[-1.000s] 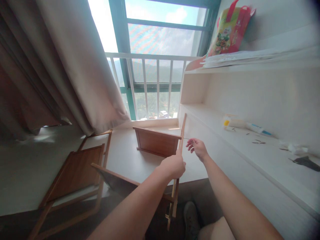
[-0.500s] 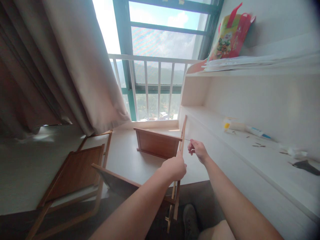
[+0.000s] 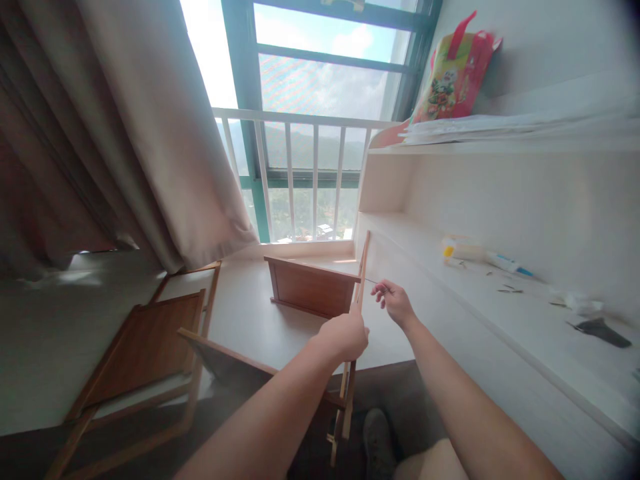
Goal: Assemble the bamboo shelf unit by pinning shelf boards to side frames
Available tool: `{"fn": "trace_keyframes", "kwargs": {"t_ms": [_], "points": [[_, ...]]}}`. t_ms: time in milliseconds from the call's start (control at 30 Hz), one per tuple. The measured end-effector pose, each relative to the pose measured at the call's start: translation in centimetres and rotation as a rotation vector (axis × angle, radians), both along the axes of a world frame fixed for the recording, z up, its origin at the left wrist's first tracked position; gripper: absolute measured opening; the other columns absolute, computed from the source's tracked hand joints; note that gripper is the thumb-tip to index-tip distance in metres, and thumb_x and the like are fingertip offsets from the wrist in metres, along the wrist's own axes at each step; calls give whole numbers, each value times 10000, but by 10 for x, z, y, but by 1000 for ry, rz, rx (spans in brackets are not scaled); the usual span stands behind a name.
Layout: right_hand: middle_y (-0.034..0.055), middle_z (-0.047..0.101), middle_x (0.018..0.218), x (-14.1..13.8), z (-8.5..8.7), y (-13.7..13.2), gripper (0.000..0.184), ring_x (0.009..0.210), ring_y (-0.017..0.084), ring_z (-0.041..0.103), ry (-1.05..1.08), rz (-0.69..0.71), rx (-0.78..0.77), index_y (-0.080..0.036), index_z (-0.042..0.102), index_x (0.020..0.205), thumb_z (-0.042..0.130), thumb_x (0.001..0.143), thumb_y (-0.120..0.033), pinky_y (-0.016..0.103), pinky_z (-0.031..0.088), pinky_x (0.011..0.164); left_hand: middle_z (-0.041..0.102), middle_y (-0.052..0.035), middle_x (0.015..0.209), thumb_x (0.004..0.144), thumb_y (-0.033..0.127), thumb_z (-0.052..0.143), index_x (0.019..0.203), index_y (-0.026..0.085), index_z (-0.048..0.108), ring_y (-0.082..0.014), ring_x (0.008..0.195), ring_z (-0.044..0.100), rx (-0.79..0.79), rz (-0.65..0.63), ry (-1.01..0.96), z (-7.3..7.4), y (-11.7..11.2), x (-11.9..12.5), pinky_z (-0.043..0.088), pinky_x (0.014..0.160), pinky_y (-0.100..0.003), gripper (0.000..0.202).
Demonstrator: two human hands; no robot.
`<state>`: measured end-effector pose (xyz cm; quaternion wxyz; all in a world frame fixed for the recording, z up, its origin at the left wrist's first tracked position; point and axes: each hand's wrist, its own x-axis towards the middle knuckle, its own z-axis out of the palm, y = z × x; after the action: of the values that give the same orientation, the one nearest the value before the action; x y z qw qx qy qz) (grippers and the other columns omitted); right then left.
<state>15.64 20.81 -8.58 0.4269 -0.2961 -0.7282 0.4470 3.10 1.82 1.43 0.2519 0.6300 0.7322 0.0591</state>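
My left hand [image 3: 347, 335] is wrapped round a narrow wooden side frame [image 3: 364, 260] that stands upright. A brown wooden panel [image 3: 313, 288] meets this frame on its left side, and a second panel [image 3: 220, 350] joins it lower down, partly covered by my left forearm. To the right of the frame, my right hand [image 3: 395, 300] pinches a thin, hex-key-like rod [image 3: 371, 281] in its fingertips. The rod points at the frame near the upper panel's top corner; whether its tip sits in a screw is too small to tell.
Another wooden frame with a panel [image 3: 145, 343] leans at the left, below the curtain [image 3: 125, 133]. On the white ledge [image 3: 425, 250] lie a tube [image 3: 507, 263], small loose pieces [image 3: 510, 289] and a dark object [image 3: 603, 331]. A red bag [image 3: 453, 77] stands on the shelf above.
My right fingers have loosened and shifted slightly on the rod, a little away from the frame. My left hand keeps its hold. The whole view has shifted slightly.
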Motion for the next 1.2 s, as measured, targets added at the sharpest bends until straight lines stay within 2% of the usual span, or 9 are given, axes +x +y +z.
{"fn": "trace_keyframes", "kwargs": {"t_ms": [267, 767, 1200], "points": [[77, 662, 780, 1, 1, -2, 354, 606, 143, 540, 16, 16, 36, -165, 618, 748, 490, 891, -463, 245, 432, 440, 647, -228, 1137, 912, 370, 371, 1296, 132, 360, -366, 1009, 643, 5, -5, 2, -1, 1, 0, 490, 779, -449, 452], [76, 659, 772, 2, -3, 0, 336, 618, 148, 544, 20, 37, -6, -165, 628, 735, 509, 875, -446, 244, 434, 436, 660, -226, 1102, 915, 379, 358, 1292, 125, 349, -354, 986, 648, 31, -5, -4, -6, 1, -1, 492, 753, -434, 455], [69, 644, 721, 2, -4, 13, 412, 586, 142, 536, 5, 71, -64, -160, 639, 716, 547, 837, -543, 229, 426, 403, 659, -222, 1113, 908, 367, 372, 1271, 138, 365, -359, 990, 648, 12, 4, -14, -3, 0, -1, 492, 757, -426, 429]]}}
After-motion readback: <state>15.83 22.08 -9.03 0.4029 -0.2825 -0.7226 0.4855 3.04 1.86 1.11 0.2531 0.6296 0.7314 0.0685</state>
